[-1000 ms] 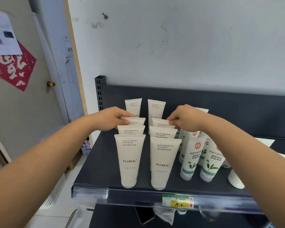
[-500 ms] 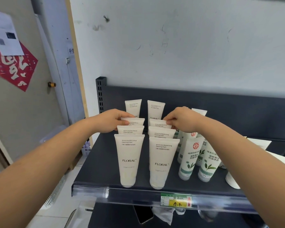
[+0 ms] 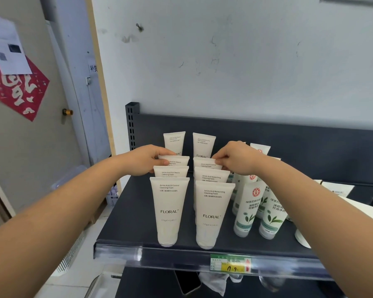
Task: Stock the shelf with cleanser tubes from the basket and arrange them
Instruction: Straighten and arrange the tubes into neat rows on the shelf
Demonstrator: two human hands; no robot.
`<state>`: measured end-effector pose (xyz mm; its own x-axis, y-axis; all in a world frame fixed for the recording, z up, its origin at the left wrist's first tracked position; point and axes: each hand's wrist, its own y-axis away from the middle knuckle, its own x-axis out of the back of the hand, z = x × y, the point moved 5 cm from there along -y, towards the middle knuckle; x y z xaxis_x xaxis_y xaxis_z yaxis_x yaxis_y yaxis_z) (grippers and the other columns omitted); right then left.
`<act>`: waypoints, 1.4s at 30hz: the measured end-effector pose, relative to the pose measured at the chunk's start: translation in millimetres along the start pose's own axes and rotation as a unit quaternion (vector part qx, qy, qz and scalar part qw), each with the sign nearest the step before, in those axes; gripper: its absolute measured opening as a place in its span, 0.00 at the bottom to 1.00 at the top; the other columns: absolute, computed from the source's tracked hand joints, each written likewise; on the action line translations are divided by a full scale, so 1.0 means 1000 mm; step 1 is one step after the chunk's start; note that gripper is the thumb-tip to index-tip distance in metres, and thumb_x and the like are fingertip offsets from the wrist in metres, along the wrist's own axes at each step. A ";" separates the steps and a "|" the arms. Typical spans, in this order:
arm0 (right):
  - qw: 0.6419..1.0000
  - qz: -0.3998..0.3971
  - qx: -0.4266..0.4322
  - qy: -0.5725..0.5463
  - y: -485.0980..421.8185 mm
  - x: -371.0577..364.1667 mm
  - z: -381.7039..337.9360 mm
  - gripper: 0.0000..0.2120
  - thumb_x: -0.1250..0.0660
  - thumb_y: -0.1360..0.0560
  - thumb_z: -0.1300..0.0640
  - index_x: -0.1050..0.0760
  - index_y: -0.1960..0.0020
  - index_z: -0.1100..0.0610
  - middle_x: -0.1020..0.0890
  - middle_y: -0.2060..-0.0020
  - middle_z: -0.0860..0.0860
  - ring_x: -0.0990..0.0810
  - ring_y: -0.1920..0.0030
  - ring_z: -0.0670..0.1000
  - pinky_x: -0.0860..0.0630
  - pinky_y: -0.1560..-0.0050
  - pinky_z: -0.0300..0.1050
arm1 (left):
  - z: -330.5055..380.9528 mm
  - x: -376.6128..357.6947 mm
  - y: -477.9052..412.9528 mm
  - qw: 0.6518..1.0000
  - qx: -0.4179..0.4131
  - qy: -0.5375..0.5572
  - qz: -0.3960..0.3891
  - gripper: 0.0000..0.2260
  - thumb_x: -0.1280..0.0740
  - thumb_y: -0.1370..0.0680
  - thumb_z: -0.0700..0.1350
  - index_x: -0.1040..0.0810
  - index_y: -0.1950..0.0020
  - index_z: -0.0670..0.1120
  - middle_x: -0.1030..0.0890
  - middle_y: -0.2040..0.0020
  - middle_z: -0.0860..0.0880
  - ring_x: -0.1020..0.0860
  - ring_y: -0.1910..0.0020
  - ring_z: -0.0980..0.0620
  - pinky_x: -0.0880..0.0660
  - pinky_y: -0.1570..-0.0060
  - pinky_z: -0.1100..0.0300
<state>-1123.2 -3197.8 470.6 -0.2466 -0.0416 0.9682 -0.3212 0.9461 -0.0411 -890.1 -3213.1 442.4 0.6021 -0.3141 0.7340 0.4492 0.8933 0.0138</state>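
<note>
Left hand (image 3: pixel 148 159) pinches the left tube (image 3: pixel 178 161), right hand (image 3: pixel 238 161) the right tube (image 3: pixel 205 164), at 12 o'clock; ease both upright, evenly spaced.

Dark metal shelf (image 3: pixel 138 222): back panel behind, clear plastic price rail (image 3: pixel 159 252) along the front edge.

Near the left end, cream plastic cleanser tubes (image 3: pixel 169 211) stand cap-down in two rows side by side. Each row runs from the front edge to the back, four deep.

Left hand (image 3: pixel 146 160) comes in over the shelf's left edge and pinches the top of the third left-row tube (image 3: pixel 178 161). Right hand (image 3: pixel 237 161) pinches the top of the third right-row tube (image 3: pixel 205 164).

Just right of the rows stand white-and-green leaf-print tubes (image 3: pixel 247 209), two at the front, more behind them under the right forearm.

Yellow-and-green paper price label (image 3: pixel 230 263) sits on the rail, below the gap between the right row and the leaf-print tubes.

Flat white paper pieces (image 3: pixel 338 189) lie toward the right end, near the back.
</note>
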 end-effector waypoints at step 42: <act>0.997 0.042 -0.057 0.018 -0.096 0.013 0.029 0.12 0.36 0.22 0.64 0.21 0.41 0.56 0.19 0.47 0.52 0.20 0.50 0.52 0.23 0.46 0.46 | -0.025 0.033 -0.098 0.987 0.044 -0.077 0.134 0.15 0.39 0.19 0.38 0.22 0.36 0.50 0.19 0.43 0.51 0.19 0.51 0.52 0.23 0.43 0.53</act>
<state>-1122.0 -3298.6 479.8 -0.2345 0.0491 0.9709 -0.1937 0.9763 -0.0961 -897.8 -3319.3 447.8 0.5807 -0.0150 0.8140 0.2243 0.9641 -0.1423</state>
